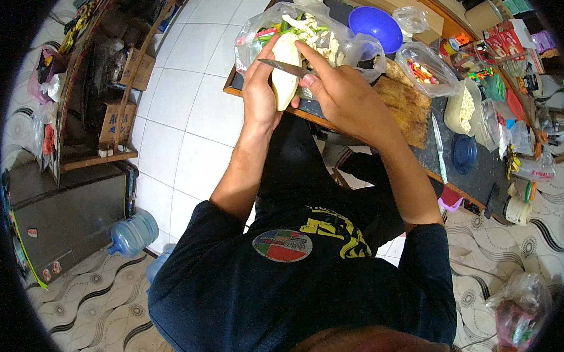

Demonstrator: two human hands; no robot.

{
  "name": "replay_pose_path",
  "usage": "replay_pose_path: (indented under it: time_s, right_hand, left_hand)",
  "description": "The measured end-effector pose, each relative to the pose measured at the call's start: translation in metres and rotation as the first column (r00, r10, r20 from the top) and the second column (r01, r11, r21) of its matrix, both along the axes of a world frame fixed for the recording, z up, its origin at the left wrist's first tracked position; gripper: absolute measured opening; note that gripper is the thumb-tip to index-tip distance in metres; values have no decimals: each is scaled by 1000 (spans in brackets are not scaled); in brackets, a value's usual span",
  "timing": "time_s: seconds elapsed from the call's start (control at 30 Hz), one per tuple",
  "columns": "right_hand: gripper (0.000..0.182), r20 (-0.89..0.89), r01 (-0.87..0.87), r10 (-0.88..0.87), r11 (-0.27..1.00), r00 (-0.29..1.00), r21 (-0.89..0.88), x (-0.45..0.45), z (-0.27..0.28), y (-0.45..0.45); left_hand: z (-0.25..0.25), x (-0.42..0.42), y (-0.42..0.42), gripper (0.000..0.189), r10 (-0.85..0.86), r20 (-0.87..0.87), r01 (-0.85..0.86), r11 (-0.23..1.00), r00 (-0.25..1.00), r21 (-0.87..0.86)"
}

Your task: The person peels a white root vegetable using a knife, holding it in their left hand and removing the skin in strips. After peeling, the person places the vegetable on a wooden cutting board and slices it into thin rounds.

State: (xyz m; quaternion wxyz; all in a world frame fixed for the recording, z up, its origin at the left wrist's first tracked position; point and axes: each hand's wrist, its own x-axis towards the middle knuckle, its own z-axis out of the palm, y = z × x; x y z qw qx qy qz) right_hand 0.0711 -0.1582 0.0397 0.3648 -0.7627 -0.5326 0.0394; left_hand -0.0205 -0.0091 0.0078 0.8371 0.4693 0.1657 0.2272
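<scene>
My left hand point(259, 90) holds a long pale peeled root vegetable point(286, 85), its fingers wrapped around the far side. In my right hand point(342, 90) is a small knife, and its dark blade point(280, 66) lies across the vegetable's upper middle. The handle is mostly hidden in my grip, while my right index finger reaches to the top of the vegetable. Just beyond my hands, a clear plastic bag point(253, 25) lies opened out on the dark table, with pale peelings point(310, 23) and green scraps in it.
Right of my hands are a worn wooden cutting board point(408, 111), a long knife point(438, 142), a blue bowl point(374, 27), a bag of red and orange chillies point(420, 72), a tub of pale pieces point(466, 106) and a small dark-blue dish point(465, 153). Blue water jugs point(134, 233) lie at left.
</scene>
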Motion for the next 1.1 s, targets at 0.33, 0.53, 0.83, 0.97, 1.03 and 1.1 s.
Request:
replay_pose_path:
  time_s: [0.33,0.53,0.83,0.97,1.03,1.1]
  right_hand:
    - [41,61,90,-90,996,994,1,1,-6,8]
    - [37,-22,49,-47,997,999,56,13,-3,10]
    - [28,-88,178,-173,983,981,41,28,-15,7]
    - [26,-98,85,-85,996,992,2,27,-10,5]
    - [30,-29,124,-124,992,992,15,26,-14,3]
    - [33,9,175,-175,984,985,22,24,-19,1]
  left_hand:
    - [-3,-2,-10,58,-12,-17,13,999,1000,39]
    - [-2,-4,-16,59,-31,-11,32,999,999,41]
    - [1,-6,-12,58,-51,27,49,997,998,64]
    - [-6,-6,-6,58,-39,36,39,999,999,4]
    - [-6,-6,-5,58,-35,49,35,999,998,0]
    - [-6,-5,-4,58,-27,52,26,999,998,25]
